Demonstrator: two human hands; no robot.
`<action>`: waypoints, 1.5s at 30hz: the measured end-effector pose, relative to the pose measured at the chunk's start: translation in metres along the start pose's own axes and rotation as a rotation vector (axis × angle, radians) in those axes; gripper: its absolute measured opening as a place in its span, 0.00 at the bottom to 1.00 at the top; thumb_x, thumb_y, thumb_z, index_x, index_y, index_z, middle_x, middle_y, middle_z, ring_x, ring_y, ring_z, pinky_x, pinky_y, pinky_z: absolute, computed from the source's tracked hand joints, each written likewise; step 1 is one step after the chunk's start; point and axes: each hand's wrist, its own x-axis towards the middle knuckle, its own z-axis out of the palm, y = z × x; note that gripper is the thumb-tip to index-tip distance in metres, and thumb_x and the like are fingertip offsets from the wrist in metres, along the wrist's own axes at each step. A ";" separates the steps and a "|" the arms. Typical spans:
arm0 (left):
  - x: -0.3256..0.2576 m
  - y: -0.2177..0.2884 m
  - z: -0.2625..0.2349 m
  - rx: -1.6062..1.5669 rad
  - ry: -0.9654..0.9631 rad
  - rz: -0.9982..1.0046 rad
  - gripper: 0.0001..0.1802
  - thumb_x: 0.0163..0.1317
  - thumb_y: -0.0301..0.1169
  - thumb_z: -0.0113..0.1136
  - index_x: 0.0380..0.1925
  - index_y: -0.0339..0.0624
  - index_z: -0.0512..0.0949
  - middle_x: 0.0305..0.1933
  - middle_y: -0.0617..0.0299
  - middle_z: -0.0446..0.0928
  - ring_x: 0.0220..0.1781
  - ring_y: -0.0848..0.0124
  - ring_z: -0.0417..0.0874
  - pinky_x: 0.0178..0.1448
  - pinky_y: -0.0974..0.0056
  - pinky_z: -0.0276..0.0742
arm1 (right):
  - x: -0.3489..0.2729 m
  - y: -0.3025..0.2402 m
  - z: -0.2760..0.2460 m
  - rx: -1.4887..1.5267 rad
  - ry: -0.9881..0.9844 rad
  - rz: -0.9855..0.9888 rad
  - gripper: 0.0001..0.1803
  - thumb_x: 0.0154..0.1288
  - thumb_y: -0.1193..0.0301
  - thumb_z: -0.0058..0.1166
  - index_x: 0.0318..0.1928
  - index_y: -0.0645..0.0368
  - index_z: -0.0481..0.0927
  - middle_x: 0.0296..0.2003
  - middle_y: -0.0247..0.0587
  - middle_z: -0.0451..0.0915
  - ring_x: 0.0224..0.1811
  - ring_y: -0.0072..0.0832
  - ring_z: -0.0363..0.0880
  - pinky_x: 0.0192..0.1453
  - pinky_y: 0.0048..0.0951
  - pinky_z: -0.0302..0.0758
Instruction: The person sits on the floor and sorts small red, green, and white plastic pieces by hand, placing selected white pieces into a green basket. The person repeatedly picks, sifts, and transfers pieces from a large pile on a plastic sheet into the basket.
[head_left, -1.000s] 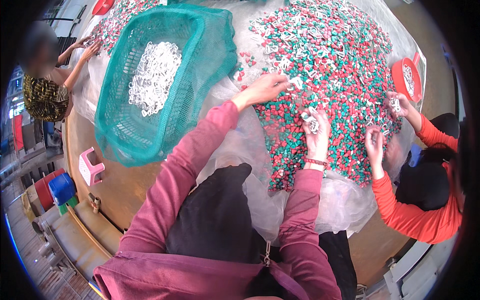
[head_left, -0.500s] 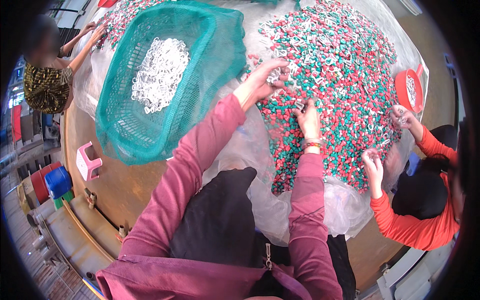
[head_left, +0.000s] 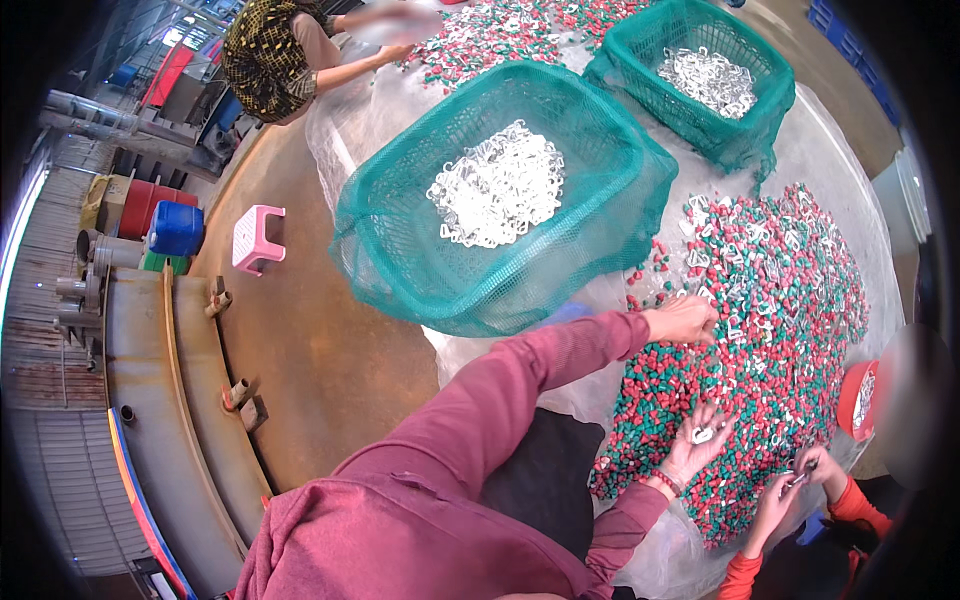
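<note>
- I have the white piece (head_left: 702,434) lying in the person's upturned right palm, above the near part of the pile; it is too small for me to read its long axis or to count whether more lie under it.
- Around it I see the right hand (head_left: 694,446) with its fingers loosely spread, cradling rather than pinching.
- From that palm, the left hand (head_left: 683,321) is straight ahead, farther from the body, with a stretch of pile between; the two hands are apart.
- I read the left hand as back-up, fingers bent down toward the pieces; I cannot tell whether its fingertips pinch anything.
- Under and about both hands spreads the pile of red and green pieces (head_left: 655,392), with white loops scattered through it, some just beside the left fingers.
- Ahead and to the left I have the large green basket (head_left: 610,228), holding a heap of white loops (head_left: 498,187); the left hand is clearly the nearer one to it, its sleeve running just below the near rim.
- Farther off, beyond the pile, I see a second green basket (head_left: 690,134), also with white loops.
- At the right, a co-worker's hands (head_left: 772,503) work at the pile's edge near a red bowl (head_left: 848,402).
</note>
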 end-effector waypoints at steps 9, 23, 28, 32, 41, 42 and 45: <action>-0.037 0.024 -0.022 -0.775 -0.016 -0.238 0.13 0.62 0.39 0.52 0.28 0.40 0.76 0.30 0.61 0.75 0.30 0.71 0.77 0.30 0.65 0.74 | 0.014 -0.003 0.046 -0.354 0.225 -0.096 0.24 0.67 0.78 0.50 0.63 0.61 0.64 0.51 0.49 0.74 0.49 0.31 0.77 0.49 0.27 0.82; -0.075 0.043 -0.029 -2.093 0.085 -0.531 0.15 0.63 0.41 0.50 0.36 0.42 0.78 0.31 0.61 0.81 0.36 0.65 0.84 0.27 0.60 0.82 | -0.001 0.054 0.179 -1.765 -0.309 -0.720 0.20 0.62 0.81 0.48 0.56 0.67 0.73 0.54 0.49 0.73 0.59 0.39 0.69 0.62 0.37 0.67; -0.096 0.076 -0.158 -1.827 0.494 -0.263 0.20 0.64 0.46 0.50 0.45 0.43 0.75 0.44 0.54 0.79 0.43 0.56 0.82 0.44 0.50 0.79 | 0.013 0.005 0.159 -1.624 0.065 -0.781 0.15 0.67 0.80 0.47 0.53 0.67 0.75 0.50 0.47 0.77 0.54 0.36 0.74 0.59 0.35 0.70; -0.139 0.058 -0.240 -1.102 0.762 -0.069 0.17 0.60 0.41 0.53 0.44 0.42 0.75 0.48 0.59 0.75 0.55 0.59 0.74 0.50 0.52 0.76 | 0.010 -0.042 0.109 -1.671 0.236 -0.842 0.15 0.67 0.78 0.49 0.53 0.64 0.77 0.50 0.44 0.78 0.51 0.32 0.77 0.59 0.32 0.71; -0.064 0.067 -0.185 0.211 0.516 0.026 0.31 0.58 0.32 0.61 0.60 0.34 0.65 0.61 0.47 0.68 0.63 0.54 0.69 0.67 0.57 0.62 | 0.024 -0.050 0.028 -1.925 0.535 -0.449 0.46 0.56 0.71 0.62 0.72 0.54 0.51 0.58 0.60 0.63 0.62 0.49 0.63 0.64 0.46 0.64; -0.038 0.065 -0.162 0.256 0.320 0.022 0.33 0.61 0.39 0.59 0.64 0.37 0.63 0.66 0.45 0.63 0.68 0.52 0.63 0.70 0.56 0.58 | 0.035 -0.051 0.021 -1.975 0.599 -0.271 0.48 0.55 0.69 0.64 0.72 0.55 0.50 0.60 0.63 0.60 0.64 0.53 0.59 0.66 0.48 0.62; 0.036 0.037 -0.096 0.232 -0.037 -0.210 0.41 0.65 0.57 0.46 0.71 0.46 0.52 0.73 0.44 0.51 0.76 0.47 0.44 0.76 0.49 0.42 | 0.056 -0.055 0.005 -2.273 0.660 -0.118 0.54 0.51 0.63 0.69 0.72 0.55 0.47 0.64 0.63 0.56 0.66 0.60 0.54 0.66 0.52 0.62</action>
